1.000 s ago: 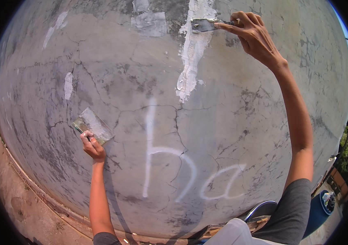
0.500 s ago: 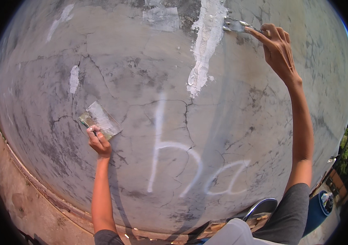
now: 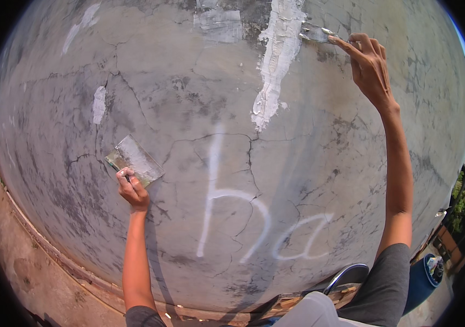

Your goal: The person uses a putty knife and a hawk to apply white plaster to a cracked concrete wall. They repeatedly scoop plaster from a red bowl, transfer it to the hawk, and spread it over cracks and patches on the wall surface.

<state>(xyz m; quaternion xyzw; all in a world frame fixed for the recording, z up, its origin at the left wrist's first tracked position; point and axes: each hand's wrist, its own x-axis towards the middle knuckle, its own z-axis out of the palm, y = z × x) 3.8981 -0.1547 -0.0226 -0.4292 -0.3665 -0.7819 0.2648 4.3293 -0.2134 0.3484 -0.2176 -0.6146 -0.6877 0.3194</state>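
Note:
My left hand (image 3: 133, 192) grips a flat rectangular plate (image 3: 148, 167) smeared with white putty, held in front of the grey wall (image 3: 172, 229). Up at the right, the fingers of my right hand (image 3: 371, 68) close on a putty knife (image 3: 318, 34), the index finger stretched along it. White putty coats the blade. Its tip is at the right edge of a thick, rough strip of wet-looking white putty (image 3: 280, 60) that runs down the wall. Below the strip's lower end a dark crack (image 3: 249, 155) continues downward.
Smaller white putty patches (image 3: 99, 105) mark the wall at left, and a greyish patch (image 3: 219, 24) lies near the top. White painted strokes (image 3: 210, 191) cross the lower middle. At lower right stand a blue barrel (image 3: 424, 283) and a curved dark rim (image 3: 347, 274). Brown ground (image 3: 30, 272) runs along the left.
My right hand and the putty knife stay by the strip's right edge, with only a very slight shift. The left hand and its plate have hardly moved.

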